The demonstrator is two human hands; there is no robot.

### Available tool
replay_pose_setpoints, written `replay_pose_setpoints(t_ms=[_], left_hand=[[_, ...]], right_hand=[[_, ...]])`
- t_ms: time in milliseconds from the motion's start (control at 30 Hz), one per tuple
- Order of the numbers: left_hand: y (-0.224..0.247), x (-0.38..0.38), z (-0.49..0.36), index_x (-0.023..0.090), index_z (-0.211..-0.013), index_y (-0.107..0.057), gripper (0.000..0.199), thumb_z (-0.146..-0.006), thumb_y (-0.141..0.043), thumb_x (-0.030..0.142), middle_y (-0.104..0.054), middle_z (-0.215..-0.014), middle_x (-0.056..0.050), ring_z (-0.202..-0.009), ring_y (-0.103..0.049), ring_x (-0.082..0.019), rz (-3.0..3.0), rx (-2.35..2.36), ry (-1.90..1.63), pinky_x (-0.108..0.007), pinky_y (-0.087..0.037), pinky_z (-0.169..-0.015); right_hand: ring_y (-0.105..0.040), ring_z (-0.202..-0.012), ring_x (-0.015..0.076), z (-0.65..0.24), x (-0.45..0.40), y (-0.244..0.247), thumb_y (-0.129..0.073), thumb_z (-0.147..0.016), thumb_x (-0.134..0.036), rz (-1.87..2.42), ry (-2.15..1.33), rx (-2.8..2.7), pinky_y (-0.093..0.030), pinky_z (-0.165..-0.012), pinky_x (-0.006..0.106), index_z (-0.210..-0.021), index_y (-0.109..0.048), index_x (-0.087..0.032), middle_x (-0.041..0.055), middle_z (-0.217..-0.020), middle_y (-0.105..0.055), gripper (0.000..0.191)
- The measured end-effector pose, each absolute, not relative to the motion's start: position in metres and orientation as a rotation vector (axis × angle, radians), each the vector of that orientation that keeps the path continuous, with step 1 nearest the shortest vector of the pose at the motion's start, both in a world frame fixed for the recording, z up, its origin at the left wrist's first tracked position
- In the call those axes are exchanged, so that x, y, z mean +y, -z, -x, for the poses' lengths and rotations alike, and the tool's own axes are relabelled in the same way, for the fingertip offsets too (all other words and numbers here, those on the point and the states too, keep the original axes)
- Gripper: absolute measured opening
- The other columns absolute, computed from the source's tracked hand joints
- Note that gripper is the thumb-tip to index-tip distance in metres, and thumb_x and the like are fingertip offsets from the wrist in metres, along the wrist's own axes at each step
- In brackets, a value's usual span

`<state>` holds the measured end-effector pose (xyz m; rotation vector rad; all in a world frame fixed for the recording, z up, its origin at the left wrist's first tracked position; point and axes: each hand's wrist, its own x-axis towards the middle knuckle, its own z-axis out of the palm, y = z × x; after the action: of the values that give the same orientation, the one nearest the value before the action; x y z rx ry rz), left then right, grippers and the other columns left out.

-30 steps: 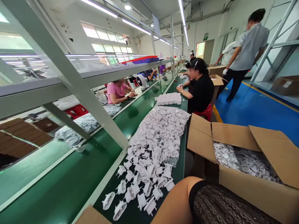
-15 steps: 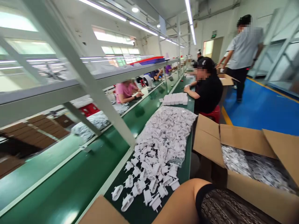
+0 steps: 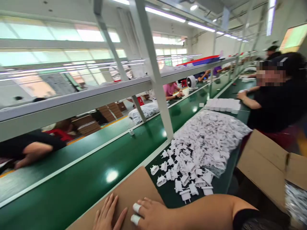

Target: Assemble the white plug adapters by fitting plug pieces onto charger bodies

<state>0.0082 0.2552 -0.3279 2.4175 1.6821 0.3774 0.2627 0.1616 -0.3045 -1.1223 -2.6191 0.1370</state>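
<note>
My left hand lies on a brown cardboard sheet or box flap at the bottom of the view, its fingers stretched out and apart. Beside it, my right hand rests on the same cardboard with fingers spread, two of them wearing white coverings at the tips. My right forearm comes in from the right. Just beyond the cardboard, loose white plug pieces are scattered on the dark green bench. They spill from a clear plastic bag full of similar pieces.
Stacked white pieces stand past the bag, near a person in black. An open carton is at the right. A green conveyor and a metal post with a shelf run along the left.
The view has swung left, so the bench and bag appear further right. Both my hands have come into view on the cardboard, of which more shows.
</note>
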Motion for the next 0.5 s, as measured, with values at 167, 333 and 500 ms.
replay_pose_setpoints(t_ms=[167, 333, 500], left_hand=[[0.322, 0.242, -0.020, 0.019, -0.153, -0.049, 0.064, -0.100, -0.042, 0.056, -0.038, -0.166, -0.011, -0.157, -0.029, -0.030, -2.493, 1.668, -0.426, -0.058, -0.023, -0.130], [0.303, 0.237, -0.029, 0.021, -0.157, -0.042, 0.068, -0.102, -0.046, 0.060, -0.030, -0.169, -0.012, -0.160, -0.022, -0.028, -2.455, 1.686, -0.363, -0.056, -0.017, -0.132], [0.295, 0.233, -0.032, 0.019, -0.161, -0.036, 0.073, -0.102, -0.044, 0.063, -0.024, -0.171, -0.011, -0.161, -0.017, -0.026, -2.402, 1.683, -0.313, -0.054, -0.012, -0.133]], right_hand=[[-0.025, -0.157, 0.0382, -0.274, 0.155, 0.287, -0.059, -0.100, -0.054, 1.142, -0.608, -2.503, -0.024, -0.129, 0.053, -0.156, -0.044, -0.004, 0.0270, -0.164, -0.033, 0.077], [-0.021, -0.158, 0.0387, -0.269, 0.161, 0.286, -0.067, -0.093, -0.031, 1.214, -0.696, -2.551, -0.020, -0.130, 0.057, -0.155, -0.046, -0.004, 0.0246, -0.166, -0.032, 0.071], [-0.021, -0.158, 0.0382, -0.268, 0.162, 0.275, -0.062, -0.092, -0.023, 1.269, -0.716, -2.608, -0.021, -0.130, 0.059, -0.156, -0.046, -0.006, 0.0223, -0.168, -0.028, 0.068]])
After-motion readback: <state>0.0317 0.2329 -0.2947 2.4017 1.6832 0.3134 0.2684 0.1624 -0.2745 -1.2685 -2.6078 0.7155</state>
